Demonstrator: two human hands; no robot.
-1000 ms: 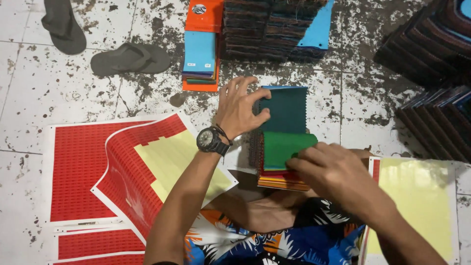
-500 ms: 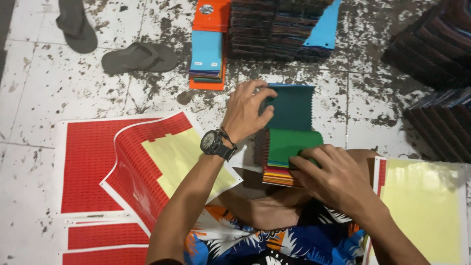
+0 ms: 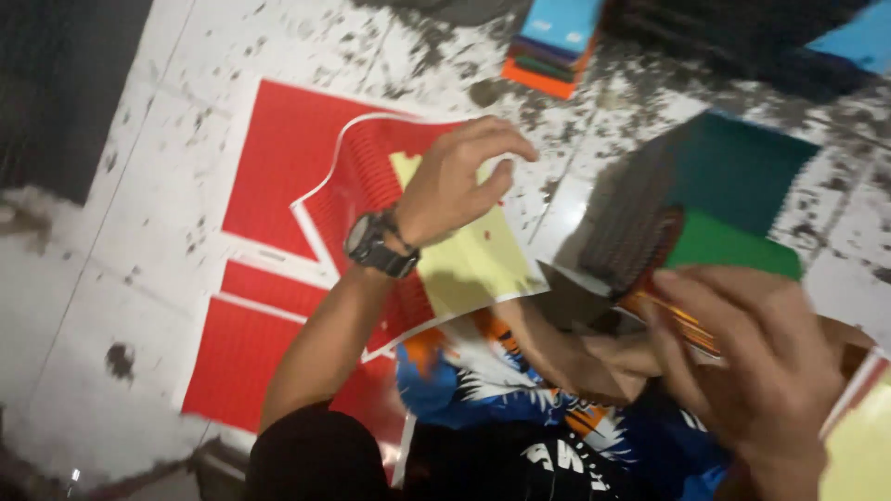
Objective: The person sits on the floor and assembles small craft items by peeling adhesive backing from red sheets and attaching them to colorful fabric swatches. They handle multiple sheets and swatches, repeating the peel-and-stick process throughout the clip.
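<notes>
My left hand [image 3: 461, 179] hovers with curled, parted fingers and holds nothing, just above a red sheet with a yellow sheet [image 3: 473, 269] on it. A black watch [image 3: 378, 246] is on that wrist. To the right lies a stack of small spiral-bound booklets, with a dark teal cover [image 3: 742, 167] behind and a green cover [image 3: 733, 246] in front. My right hand [image 3: 742, 371], blurred, grips the stack's near end, where orange edges show. The stack rests over my lap.
Flat red printed sheets [image 3: 278, 158] lie on the speckled white tile floor at left. A small pile of blue and orange booklets [image 3: 557, 42] sits at the top, with dark stacks [image 3: 742, 37] beside it. My patterned shorts [image 3: 520, 408] fill the bottom.
My left hand has come off the teal booklet and moved left, over the red and yellow sheet. The view has swung left and tilted. My right hand stays at the stack.
</notes>
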